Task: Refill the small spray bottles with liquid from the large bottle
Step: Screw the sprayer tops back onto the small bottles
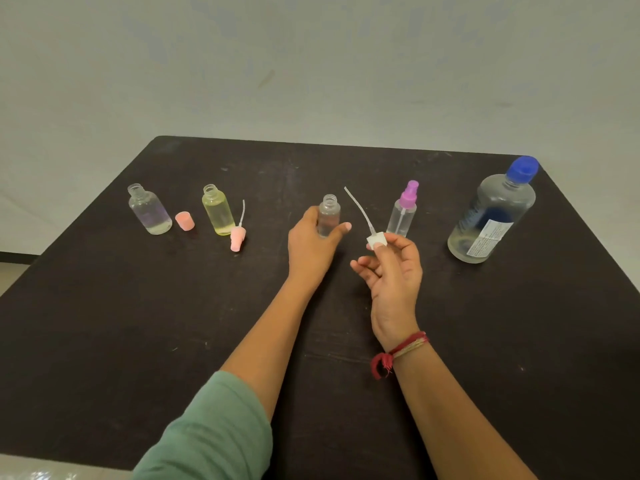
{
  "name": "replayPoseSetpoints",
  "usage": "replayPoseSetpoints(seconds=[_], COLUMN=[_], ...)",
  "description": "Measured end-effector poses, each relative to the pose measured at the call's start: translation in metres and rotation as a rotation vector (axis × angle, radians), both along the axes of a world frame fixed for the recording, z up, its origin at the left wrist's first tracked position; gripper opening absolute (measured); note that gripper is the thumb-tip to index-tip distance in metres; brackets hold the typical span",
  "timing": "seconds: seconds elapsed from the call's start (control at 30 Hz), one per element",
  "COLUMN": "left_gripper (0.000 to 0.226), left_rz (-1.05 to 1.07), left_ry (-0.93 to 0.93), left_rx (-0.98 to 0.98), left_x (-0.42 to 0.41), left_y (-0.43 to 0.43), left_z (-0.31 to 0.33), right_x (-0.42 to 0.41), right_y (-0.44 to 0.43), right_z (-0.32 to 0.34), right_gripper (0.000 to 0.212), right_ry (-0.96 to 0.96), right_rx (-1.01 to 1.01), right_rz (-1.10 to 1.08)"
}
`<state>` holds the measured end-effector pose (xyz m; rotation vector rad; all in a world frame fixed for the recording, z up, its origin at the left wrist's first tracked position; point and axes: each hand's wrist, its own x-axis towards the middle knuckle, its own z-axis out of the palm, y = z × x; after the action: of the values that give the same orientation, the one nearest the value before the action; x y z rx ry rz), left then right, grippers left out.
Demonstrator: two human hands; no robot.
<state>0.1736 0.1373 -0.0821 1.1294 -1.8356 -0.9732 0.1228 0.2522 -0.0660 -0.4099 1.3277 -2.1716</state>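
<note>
On the counter (104, 306), at the frame's right, the capped large bottle (491, 216) waits. At centre the left hand (311, 247) grasps an open small bottle (329, 216), steadying it upright. The right hand (391, 271) pinches the removed spray head (375, 241) in its fingers (382, 252), tube raised, seemingly to keep it clean.

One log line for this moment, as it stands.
left hand: holds open small bottle | right hand: pinches white sprayer | large bottle: capped, untouched
</note>
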Motion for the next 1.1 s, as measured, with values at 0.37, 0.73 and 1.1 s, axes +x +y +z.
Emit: replayPoseSetpoints(seconds=[0.37,0.73,1.1], left_gripper=[0.044,0.041,0.042], left_rz=[-0.072,-0.08,-0.125], left_ry=[-0.016,-0.003,0.026], left_rx=[0.019,0.031,0.042], left_x=[0.023,0.025,0.028], left_y=[0.025,0.026,0.031], left_z=[-0.004,-0.002,0.003], right_x=[-0.015,-0.01,-0.019], right_y=[0.01,-0.002,-0.026], right_z=[0.022,0.031,0.045], right_gripper=[0.021,0.019,0.024], right_ry=[0.295,0.748,1.031], right_rx=[-0.118,0.001,0.292], right_rz=[-0.112,-0.174,0.16])
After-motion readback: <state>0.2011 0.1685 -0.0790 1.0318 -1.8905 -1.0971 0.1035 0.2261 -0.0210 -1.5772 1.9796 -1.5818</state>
